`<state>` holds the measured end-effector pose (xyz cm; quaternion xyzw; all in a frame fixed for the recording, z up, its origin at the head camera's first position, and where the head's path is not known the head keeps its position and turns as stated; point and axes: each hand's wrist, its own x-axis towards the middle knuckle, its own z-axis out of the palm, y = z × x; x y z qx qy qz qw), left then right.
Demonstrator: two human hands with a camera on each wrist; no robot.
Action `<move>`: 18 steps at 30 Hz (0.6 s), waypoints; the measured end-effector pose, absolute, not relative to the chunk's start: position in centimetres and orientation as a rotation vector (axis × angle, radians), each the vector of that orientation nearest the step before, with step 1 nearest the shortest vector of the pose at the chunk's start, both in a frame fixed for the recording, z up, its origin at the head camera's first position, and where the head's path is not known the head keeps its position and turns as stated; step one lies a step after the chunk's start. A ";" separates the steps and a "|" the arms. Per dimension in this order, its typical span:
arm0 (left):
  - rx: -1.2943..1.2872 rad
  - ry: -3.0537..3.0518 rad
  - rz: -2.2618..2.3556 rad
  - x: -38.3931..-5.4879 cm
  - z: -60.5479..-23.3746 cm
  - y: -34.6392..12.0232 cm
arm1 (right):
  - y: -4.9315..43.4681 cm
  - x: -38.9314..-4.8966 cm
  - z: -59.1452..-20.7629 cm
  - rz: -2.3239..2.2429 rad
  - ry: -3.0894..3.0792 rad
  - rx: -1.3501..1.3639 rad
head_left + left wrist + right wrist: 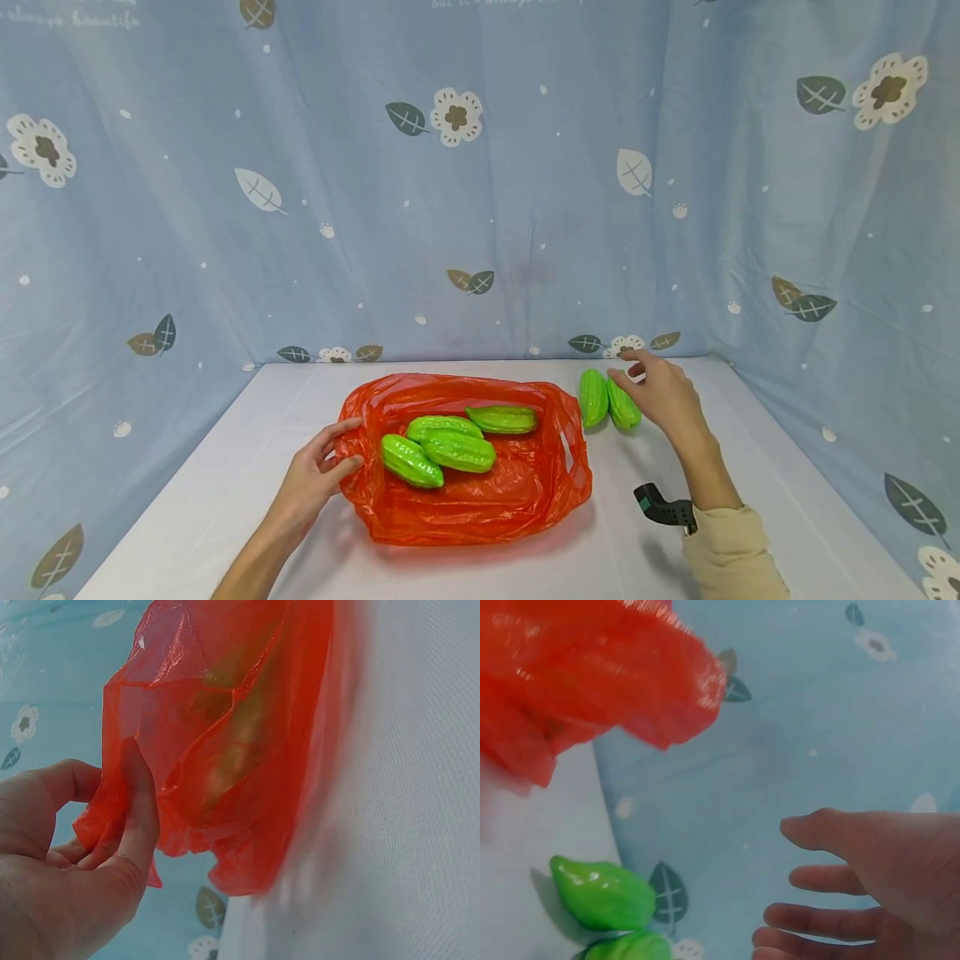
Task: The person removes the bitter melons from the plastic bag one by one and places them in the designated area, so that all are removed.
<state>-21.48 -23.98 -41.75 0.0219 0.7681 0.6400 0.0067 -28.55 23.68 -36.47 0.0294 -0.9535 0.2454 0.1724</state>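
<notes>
A red plastic bag (517,500) lies with its mouth facing up, and several green bitter melons (459,451) rest inside it. My left hand (315,471) pinches the bag's left edge; in the left wrist view the thumb and fingers of that hand (90,855) hold the thin red film (202,735). Right of the bag, two more bitter melons (593,398) lie side by side on the table. Over the outer one (624,407) hovers my right hand (663,392), its fingers spread and holding nothing. The right wrist view shows this hand (870,877) apart from both melons (604,894).
The white table (300,550) runs back to a blue patterned curtain (525,208), which also hangs along both sides. A bag handle loop (573,454) sits at the bag's right end. On the right wrist is a black strapped device (663,506).
</notes>
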 end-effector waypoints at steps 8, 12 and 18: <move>0.075 2.401 2.004 -21.5 -41.9 -24.0 | 22.7 -27.6 -35.2 0.714 -2.732 0.148; 0.069 2.405 2.001 -21.5 -41.8 -24.0 | 22.2 -27.1 -34.7 0.710 -2.721 0.177; 0.050 2.405 1.994 -21.5 -41.7 -24.0 | 21.2 -26.4 -34.0 0.667 -2.704 0.226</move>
